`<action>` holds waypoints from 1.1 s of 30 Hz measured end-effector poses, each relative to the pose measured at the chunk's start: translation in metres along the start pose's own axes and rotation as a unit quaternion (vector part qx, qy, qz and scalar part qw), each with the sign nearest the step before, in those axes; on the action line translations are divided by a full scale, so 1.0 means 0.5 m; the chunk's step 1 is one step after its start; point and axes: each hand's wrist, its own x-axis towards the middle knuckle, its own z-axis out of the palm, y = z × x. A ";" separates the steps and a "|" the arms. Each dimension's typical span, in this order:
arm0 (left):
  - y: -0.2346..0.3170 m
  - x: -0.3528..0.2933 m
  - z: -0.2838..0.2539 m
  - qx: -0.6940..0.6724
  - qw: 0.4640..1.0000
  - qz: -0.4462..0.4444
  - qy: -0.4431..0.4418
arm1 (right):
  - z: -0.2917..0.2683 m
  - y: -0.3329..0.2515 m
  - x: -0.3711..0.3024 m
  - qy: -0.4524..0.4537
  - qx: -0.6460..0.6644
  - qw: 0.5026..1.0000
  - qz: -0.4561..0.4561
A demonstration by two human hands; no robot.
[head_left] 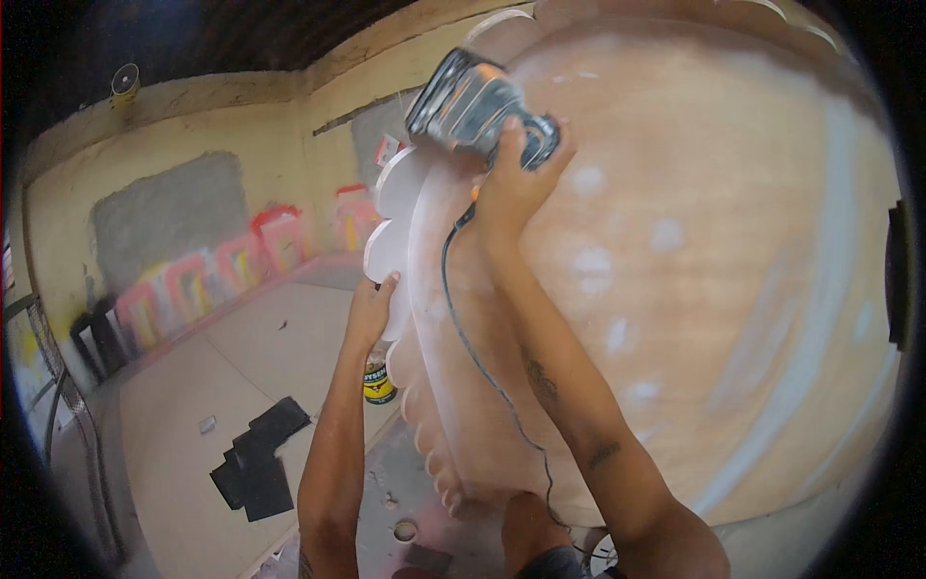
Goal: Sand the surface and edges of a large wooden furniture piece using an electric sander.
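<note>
A large wooden panel with a scalloped border fills the right side, its tan face marked with pale filler patches. My right hand is wrapped round a dark grey and orange electric sander at the panel's upper left edge. The sander's flat pad faces up and left; whether it touches the border I cannot tell. From its handle a black cord hangs down across the panel. Lower on the same edge, my left hand grips the white scalloped border, thumb in front and fingers mostly hidden.
Behind my left forearm stands a yellow and dark tin can. Black sheets lie on a pale board at the left. Beyond it, the wall has grey patches and red paint marks. A roll of tape is on the floor.
</note>
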 end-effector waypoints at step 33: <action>0.012 0.001 0.008 0.045 0.999 -0.010 -0.005 | 0.019 -0.047 0.045 0.015 0.054 0.998 -0.028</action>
